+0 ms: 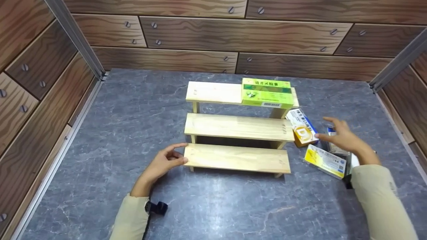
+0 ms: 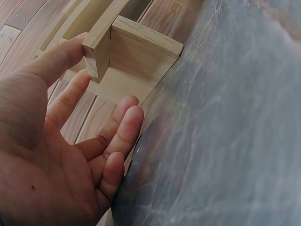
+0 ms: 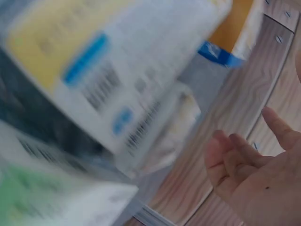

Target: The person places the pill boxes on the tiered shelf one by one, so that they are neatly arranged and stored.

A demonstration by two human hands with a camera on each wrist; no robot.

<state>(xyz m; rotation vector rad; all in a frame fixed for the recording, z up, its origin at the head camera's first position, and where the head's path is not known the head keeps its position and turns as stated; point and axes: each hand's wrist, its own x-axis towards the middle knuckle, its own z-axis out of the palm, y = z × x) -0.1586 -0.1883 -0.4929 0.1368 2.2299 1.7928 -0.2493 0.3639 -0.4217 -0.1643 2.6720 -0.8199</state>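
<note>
My left hand (image 1: 163, 161) is at the left end of the lowest step of a three-tier wooden shelf (image 1: 237, 158). Its thumb and index fingertips touch the end of that board, set apart, while the other fingers stay loose in the left wrist view. A green medicine box (image 1: 267, 93) lies on the top step's right side. Above the boxes right of the shelf, my right hand (image 1: 343, 138) is spread with nothing in it. Close by it lie a white-and-orange box (image 1: 302, 128) and a yellow-and-white box (image 1: 325, 161).
More boxes lie partly hidden under the right hand and wrist; a white-and-green box (image 3: 61, 197) shows in the right wrist view. Wood-patterned panels (image 1: 200, 33) stand behind and at both sides of the grey marbled tabletop (image 1: 213, 206). Metal rails (image 1: 76, 40) edge the corners.
</note>
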